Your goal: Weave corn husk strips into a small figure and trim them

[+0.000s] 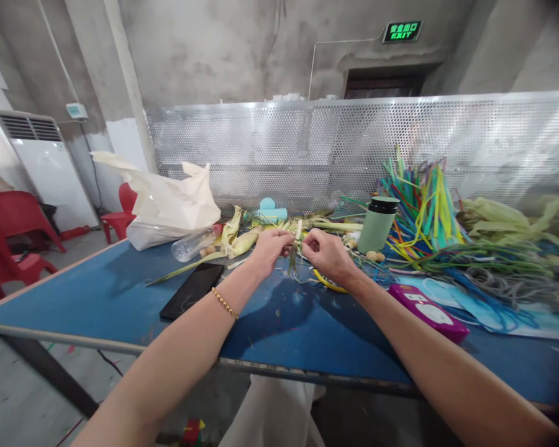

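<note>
My left hand [274, 245] and my right hand [327, 251] meet above the middle of the blue table [279, 323]. Each has its fingers pinched closed on a small piece of green and pale corn husk [299, 231] between them. A darker leafy end hangs below the fingertips; finer detail is too small to make out. Left of my left hand lie yellowish corn husks [243, 243]. Below my right hand is a curved yellow strip [328, 282]. A green cup with a black band [377, 226] stands just beyond my right hand.
A black phone [193, 290], clear plastic bottle [190, 248] and white bag [172, 208] are on the left. To the right lie a purple box [428, 312], colourful strips [428, 211], cords [489, 264] and more husks [507, 217]. A perforated metal panel [270, 149] rises behind.
</note>
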A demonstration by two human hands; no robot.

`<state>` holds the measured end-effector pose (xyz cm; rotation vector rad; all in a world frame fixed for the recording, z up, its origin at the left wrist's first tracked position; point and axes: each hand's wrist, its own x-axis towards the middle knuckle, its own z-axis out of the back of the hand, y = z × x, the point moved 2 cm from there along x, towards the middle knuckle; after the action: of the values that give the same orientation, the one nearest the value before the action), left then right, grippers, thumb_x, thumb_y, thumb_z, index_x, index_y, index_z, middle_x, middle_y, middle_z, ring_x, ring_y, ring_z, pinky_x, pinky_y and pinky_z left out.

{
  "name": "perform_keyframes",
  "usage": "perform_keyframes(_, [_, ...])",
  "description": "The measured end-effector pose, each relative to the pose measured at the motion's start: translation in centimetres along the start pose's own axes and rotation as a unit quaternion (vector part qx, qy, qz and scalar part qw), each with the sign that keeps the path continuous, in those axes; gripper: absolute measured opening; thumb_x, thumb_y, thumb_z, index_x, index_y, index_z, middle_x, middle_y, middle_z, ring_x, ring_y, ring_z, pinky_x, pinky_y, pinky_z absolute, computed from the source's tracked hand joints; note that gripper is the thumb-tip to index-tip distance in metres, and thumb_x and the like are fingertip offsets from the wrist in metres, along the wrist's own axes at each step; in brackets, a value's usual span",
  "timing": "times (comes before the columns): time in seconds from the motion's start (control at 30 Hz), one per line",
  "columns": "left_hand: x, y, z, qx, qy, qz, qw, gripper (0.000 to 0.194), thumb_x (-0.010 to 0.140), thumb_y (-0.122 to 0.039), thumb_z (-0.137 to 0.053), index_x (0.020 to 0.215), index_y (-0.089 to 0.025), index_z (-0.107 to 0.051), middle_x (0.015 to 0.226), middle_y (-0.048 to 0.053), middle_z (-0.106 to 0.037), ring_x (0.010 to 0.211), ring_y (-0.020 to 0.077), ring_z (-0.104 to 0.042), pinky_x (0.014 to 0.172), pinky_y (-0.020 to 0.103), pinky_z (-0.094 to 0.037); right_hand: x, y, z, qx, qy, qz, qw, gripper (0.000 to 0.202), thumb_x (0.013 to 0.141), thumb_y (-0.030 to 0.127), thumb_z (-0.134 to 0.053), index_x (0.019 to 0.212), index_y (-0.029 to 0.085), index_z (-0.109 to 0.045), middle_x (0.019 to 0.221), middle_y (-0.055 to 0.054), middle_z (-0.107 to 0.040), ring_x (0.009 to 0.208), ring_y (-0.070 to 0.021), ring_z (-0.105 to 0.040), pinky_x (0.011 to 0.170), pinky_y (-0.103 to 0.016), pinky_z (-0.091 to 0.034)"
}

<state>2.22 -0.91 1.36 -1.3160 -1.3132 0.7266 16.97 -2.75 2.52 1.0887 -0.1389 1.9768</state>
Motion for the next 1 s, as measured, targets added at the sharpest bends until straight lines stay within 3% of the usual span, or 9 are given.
perform_keyframes(0.2, [-0.2, -0.1, -0.1, 0.044, -0.005, -0.011, 0.999, 0.025, 0.059, -0.022, -0.081, 0.056, -0.011, -0.059, 0.054, -0.001, -0.052, 0.052, 0.006, -0.042, 0.053, 0.024, -0.031, -0.1, 0.1, -0.2, -0.011, 0.01, -0.007, 1.0, 0.008, 0.075, 0.019, -0.054, 0.067, 0.02, -0.053, 0.06, 0.0, -0.059, 0.055, -0.0143, -0.051, 0.056, -0.027, -0.035])
perform_keyframes(0.57, [-0.6, -0.6, 0.0, 0.19, -0.047, -0.055, 0.979, 0.009, 0.061, -0.008, -0.061, 0.054, -0.013, -0.06, 0.048, -0.005, -0.046, 0.05, 0.0067, -0.036, 0.051, 0.023, -0.025, -0.1, 0.0, -0.2, -0.008, 0.01, -0.013, 1.0, 0.008, 0.076, 0.02, -0.054, 0.068, 0.02, -0.056, 0.061, 0.0, -0.06, 0.056, -0.0144, -0.051, 0.057, -0.026, -0.035])
perform_keyframes(1.0, [0.3, 0.4, 0.3, 0.261, -0.078, -0.091, 0.958, 0.005, 0.061, -0.014, -0.061, 0.056, -0.013, -0.062, 0.049, -0.005, -0.045, 0.05, 0.0066, -0.036, 0.048, 0.022, -0.025, 0.1, 0.6, -0.3, -0.04, 0.013, -0.003, 0.999, 0.01, 0.074, 0.018, -0.053, 0.066, 0.021, -0.049, 0.06, 0.0, -0.056, 0.057, -0.0141, -0.049, 0.058, -0.026, -0.032])
